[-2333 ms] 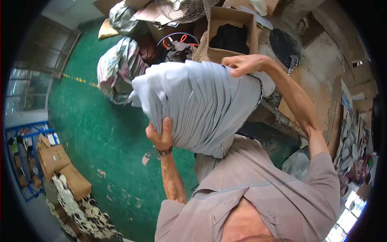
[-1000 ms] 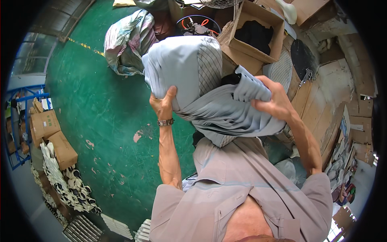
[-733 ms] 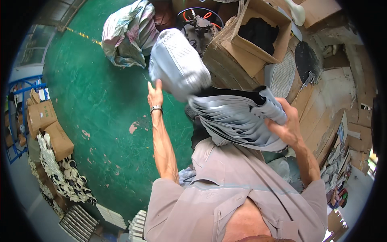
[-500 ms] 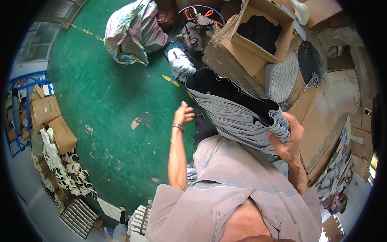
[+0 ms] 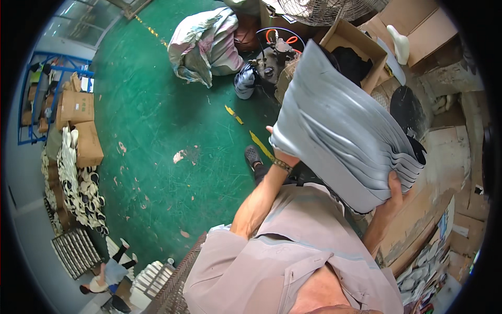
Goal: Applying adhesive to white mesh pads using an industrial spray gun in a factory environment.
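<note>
A thick stack of thin, flexible grey sheets (image 5: 340,125) is tilted up in front of me, with its layers fanned and wavy along the right side. A bit of black underside shows at its right end. My right hand (image 5: 395,194) grips the lower right edge, thumb on the grey face and fingers behind. At the lower left corner my left hand (image 5: 285,156) holds the stack's end; most of its fingers are hidden behind the sheets. A bracelet (image 5: 282,166) circles my left wrist.
Beyond the stack stand an open cardboard box (image 5: 361,44) with black material and a dark machine (image 5: 269,65) with an orange hose. A wrapped bundle (image 5: 206,44) and a small grey roll (image 5: 244,82) lie on the green floor (image 5: 172,120). A person (image 5: 107,275) is at lower left.
My left hand has come from beside the stack to its left end. The stack has been raised and turned, so its grey face shows instead of the black inside. My view has shifted.
</note>
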`<state>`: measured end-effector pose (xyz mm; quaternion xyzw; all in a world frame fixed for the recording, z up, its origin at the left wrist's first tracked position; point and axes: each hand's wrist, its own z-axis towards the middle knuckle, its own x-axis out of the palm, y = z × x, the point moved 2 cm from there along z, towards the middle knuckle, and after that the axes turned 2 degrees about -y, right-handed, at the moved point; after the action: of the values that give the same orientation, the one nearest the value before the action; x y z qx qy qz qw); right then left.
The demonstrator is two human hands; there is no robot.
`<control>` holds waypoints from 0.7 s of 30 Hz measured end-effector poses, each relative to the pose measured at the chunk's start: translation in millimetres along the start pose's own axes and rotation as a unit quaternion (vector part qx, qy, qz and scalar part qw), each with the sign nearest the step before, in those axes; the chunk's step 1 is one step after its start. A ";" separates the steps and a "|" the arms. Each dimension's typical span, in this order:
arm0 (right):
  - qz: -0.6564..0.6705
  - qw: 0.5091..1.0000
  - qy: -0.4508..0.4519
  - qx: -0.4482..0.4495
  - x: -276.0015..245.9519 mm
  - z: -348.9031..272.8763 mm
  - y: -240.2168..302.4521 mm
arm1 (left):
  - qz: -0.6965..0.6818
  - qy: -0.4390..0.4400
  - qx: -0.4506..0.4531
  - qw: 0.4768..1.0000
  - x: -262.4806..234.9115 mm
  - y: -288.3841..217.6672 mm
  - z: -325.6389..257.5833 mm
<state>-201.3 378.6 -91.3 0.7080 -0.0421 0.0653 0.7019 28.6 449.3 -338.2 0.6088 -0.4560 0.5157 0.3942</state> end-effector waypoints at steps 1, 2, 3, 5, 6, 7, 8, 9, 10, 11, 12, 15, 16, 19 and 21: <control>0.032 0.998 -0.024 0.054 -8.6 0.2 -8.8 | -0.047 -0.053 0.047 0.996 8.5 21.5 -1.1; 0.090 0.986 -0.057 0.127 -15.0 0.3 -20.3 | -0.091 -0.109 0.090 0.986 14.6 37.0 -3.4; 0.058 0.989 -0.050 0.124 -22.2 -4.2 -25.9 | -0.072 -0.111 0.082 0.988 20.3 47.0 -5.8; 0.018 0.990 -0.055 0.127 -34.2 -12.1 -37.5 | -0.039 -0.072 0.079 0.993 29.2 62.9 -2.4; -0.089 0.994 -0.038 0.051 -36.8 -15.4 -40.9 | -0.031 -0.057 0.070 0.995 31.8 66.5 2.3; -0.178 0.984 -0.032 -0.010 -41.7 -20.3 -40.0 | -0.024 -0.045 0.063 0.997 33.7 70.0 6.8; -0.191 0.981 -0.028 -0.029 -45.2 -23.4 -40.0 | -0.016 -0.037 0.059 0.997 35.0 70.6 11.9; -0.275 0.942 -0.018 -0.193 -46.3 -30.3 -32.3 | -0.010 -0.030 0.053 0.998 36.4 73.1 15.8; -0.356 0.893 0.014 -0.275 -49.3 -31.8 -23.5 | -0.001 -0.026 0.047 0.999 38.0 74.0 20.1; -0.410 0.855 0.016 -0.316 -50.7 -34.5 -16.8 | 0.004 -0.022 0.046 0.999 40.1 75.8 22.6; -0.460 0.825 0.044 -0.326 -53.4 -34.8 -7.4 | 0.010 -0.020 0.047 0.999 42.4 77.9 23.2; -0.244 0.966 0.083 -0.024 -52.5 -26.3 0.9 | 0.016 -0.025 0.059 0.998 50.4 83.7 20.0; -0.297 0.951 0.078 0.019 -52.2 -24.7 6.1 | 0.019 -0.024 0.063 0.998 53.4 85.4 18.6; -0.268 0.948 0.163 -0.051 -32.9 -12.4 9.5 | 0.029 -0.026 0.077 0.996 58.6 88.9 11.5; -0.275 0.933 0.161 -0.164 -27.5 -6.4 19.0 | 0.032 -0.033 0.080 0.996 59.1 88.7 8.0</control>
<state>-231.5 383.8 -76.6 0.5471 0.2583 -0.0250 0.7958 -51.5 408.7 -280.2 0.6402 -0.4450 0.5429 0.3121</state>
